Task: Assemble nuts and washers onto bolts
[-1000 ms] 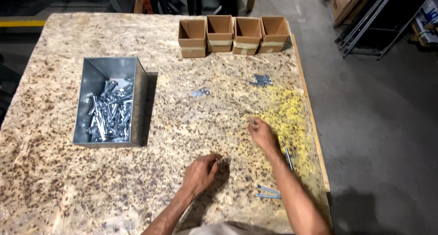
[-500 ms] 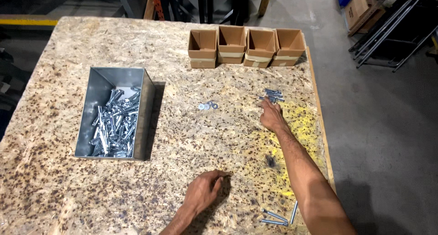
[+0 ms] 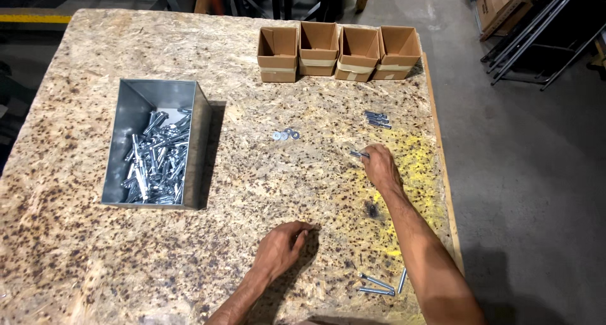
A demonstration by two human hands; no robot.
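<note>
Chipboard makes up the surface (image 3: 95, 249), with concrete floor beyond its right edge. Nearest, by the near right corner, lie three long bolts (image 3: 380, 282). The left hand (image 3: 281, 248) rests curled, whether it holds anything cannot be told. Farther in, the right hand (image 3: 379, 167) pinches one small bolt (image 3: 358, 154). Beyond lie three washers (image 3: 286, 135) and about three short bolts (image 3: 377, 120). Sorting looks barely begun: the grey bin (image 3: 201, 142) near the left edge holds many bolts, and the four cardboard boxes (image 3: 339, 52) at the far edge look empty.
</note>
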